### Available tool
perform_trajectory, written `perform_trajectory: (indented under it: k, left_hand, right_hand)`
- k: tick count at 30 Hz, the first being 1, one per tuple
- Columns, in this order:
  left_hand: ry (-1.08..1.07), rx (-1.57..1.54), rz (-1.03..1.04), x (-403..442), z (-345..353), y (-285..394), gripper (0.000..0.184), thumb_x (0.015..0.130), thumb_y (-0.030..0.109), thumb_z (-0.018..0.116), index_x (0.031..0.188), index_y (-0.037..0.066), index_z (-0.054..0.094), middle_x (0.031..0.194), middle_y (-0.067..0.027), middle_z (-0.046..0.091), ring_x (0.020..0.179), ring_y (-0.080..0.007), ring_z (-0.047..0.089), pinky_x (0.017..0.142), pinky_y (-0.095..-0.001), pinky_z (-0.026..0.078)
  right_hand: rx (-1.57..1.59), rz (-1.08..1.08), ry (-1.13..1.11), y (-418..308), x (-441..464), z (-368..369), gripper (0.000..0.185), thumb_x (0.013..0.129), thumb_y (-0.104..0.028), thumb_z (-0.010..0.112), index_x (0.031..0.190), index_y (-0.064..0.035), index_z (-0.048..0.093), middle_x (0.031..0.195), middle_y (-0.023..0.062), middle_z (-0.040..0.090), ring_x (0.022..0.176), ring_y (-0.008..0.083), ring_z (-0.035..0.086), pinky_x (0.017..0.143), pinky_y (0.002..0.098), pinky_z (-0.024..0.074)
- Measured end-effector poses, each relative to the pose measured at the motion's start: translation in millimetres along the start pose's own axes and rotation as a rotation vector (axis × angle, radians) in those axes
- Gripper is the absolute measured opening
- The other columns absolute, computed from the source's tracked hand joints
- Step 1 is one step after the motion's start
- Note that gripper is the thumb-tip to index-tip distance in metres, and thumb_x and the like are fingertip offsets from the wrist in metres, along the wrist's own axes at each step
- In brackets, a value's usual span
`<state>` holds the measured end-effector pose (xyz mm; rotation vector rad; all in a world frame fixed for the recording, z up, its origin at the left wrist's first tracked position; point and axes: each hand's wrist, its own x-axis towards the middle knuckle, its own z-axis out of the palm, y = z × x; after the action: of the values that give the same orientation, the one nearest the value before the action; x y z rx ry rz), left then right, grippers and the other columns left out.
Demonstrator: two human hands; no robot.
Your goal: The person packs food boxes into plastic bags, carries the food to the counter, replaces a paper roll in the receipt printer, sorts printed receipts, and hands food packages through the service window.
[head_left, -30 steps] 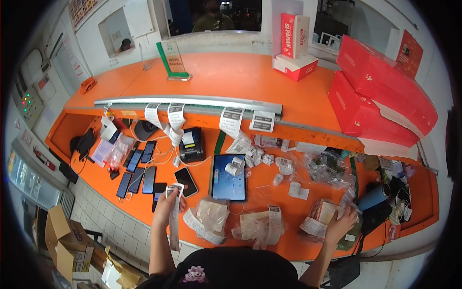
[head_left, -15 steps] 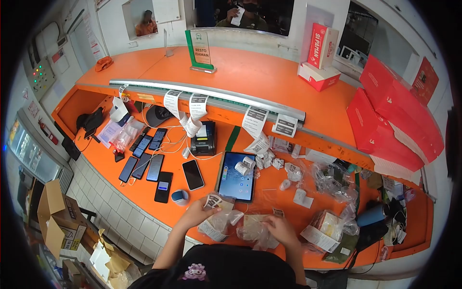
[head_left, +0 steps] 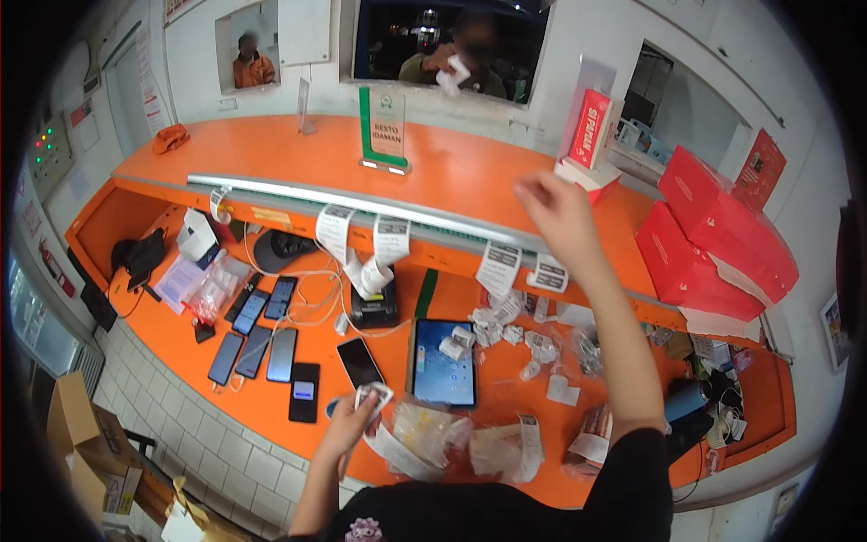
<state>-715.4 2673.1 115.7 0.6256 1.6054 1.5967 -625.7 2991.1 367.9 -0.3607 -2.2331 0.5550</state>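
Note:
My left hand [head_left: 350,423] is closed around a printed paper slip [head_left: 372,396] near the desk's front edge. Just right of it lies a clear plastic bag [head_left: 424,436] with pale contents and a long white receipt along its side. A second clear bag [head_left: 497,454] with another receipt rests farther right. My right hand [head_left: 553,206] is raised above the orange counter, arm stretched forward, near the white and red boxes. Its fingers are bent and somewhat blurred; nothing clearly shows in them. A tablet [head_left: 442,370] lies beyond the bags, a small roll of paper on it.
Several phones [head_left: 256,350] with white cables lie at left. Receipts [head_left: 391,237] hang from the metal rail [head_left: 361,210] above a black printer [head_left: 376,307]. Red boxes [head_left: 722,248] stand at right. Beyond the window, a person [head_left: 452,68] holds white paper.
My right hand has left the bag and risen forward over the counter. My left hand has moved slightly left and down with the slip. The view has shifted; the person's paper beyond the window is lower.

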Motion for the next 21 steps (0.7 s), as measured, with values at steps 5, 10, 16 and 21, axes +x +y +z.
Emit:
perform_trajectory:
  k: [5,10,16,21]
  left_hand:
    - [0.000,-0.058,-0.104,-15,-43,-9,0.034,0.098,0.031,0.044,0.091,0.003,0.063,0.052,0.0004,0.047,0.043,-0.0075,0.045,0.040,-0.0219,0.035]
    - [0.040,-0.152,-0.169,-22,-89,-17,0.027,0.097,0.028,0.046,0.087,0.005,0.057,0.056,-0.0006,0.050,0.043,-0.0082,0.046,0.041,-0.0217,0.036]
    - [0.186,-0.242,-0.052,-13,-109,-17,0.024,0.097,0.022,0.046,0.093,0.003,0.059,0.062,-0.0006,0.053,0.050,-0.0078,0.048,0.045,-0.0212,0.037]
    - [0.317,-0.263,0.471,11,-67,64,0.026,0.081,0.000,0.066,0.106,0.000,0.057,0.082,-0.0062,0.061,0.072,-0.0110,0.058,0.065,-0.0223,0.046]
  right_hand:
    - [-0.278,-0.122,0.277,90,163,103,0.050,0.078,-0.026,0.069,0.117,0.0002,0.052,0.091,0.0171,0.064,0.089,0.0327,0.062,0.078,0.0414,0.0480]
    - [-0.400,-0.093,0.420,120,225,165,0.055,0.078,-0.024,0.068,0.122,0.0017,0.047,0.093,0.0203,0.063,0.096,0.0387,0.059,0.081,0.0444,0.0481]
    - [-0.474,0.099,0.229,82,222,154,0.018,0.083,-0.019,0.057,0.089,-0.0024,0.059,0.089,0.0208,0.063,0.087,0.0382,0.061,0.073,0.0463,0.0481]
    - [-0.238,-0.287,0.269,-50,77,111,0.015,0.077,-0.019,0.063,0.071,-0.0055,0.057,0.068,0.0098,0.057,0.063,0.0283,0.057,0.055,0.0386,0.0450]
